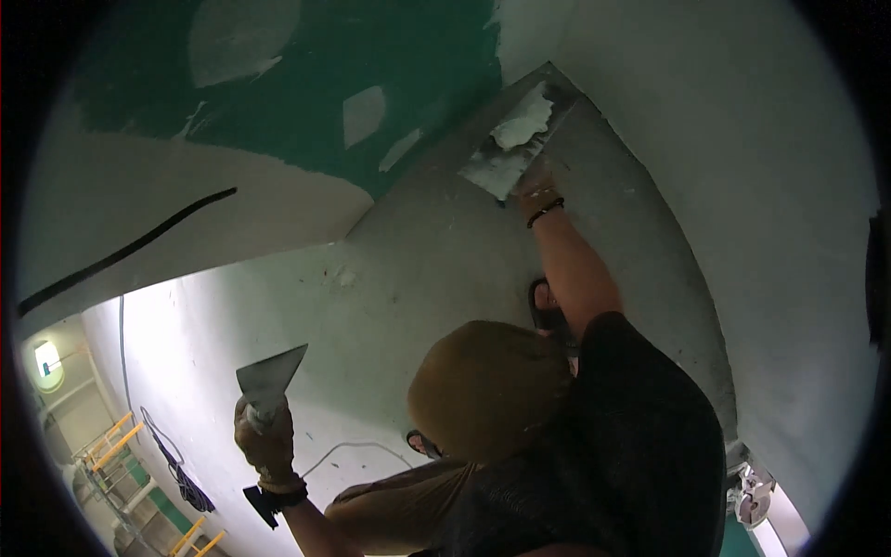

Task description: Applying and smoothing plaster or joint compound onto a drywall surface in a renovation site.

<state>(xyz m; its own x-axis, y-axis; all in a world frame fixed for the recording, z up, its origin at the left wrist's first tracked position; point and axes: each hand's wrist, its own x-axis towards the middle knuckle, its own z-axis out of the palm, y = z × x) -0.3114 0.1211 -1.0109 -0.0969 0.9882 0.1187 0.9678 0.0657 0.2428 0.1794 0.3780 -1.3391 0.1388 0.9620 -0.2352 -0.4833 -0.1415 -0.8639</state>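
My left hand [264, 441], in a brownish work glove, grips the handle of a putty knife [272, 373]. Its wide blade points up and carries only a thin grey smear that I can make out. Stretched far forward, my right hand [541, 184], gloved too, is closed on a rectangular plastering trowel [487, 170]. A thick lump of whitish filler [525, 119] lies across the trowel's face. The trowel is near the corner between the patched green wall [432, 84] and the pale wall on the right; whether it touches a surface I cannot tell.
Grey floor [445, 269] spreads around my sandalled feet, and my bent knee [487, 390] is in the middle. A pale wall [742, 186] rises on the right. A thin cable [357, 446] and a dark coiled cable [190, 487] lie to the left, near yellow rails [113, 441].
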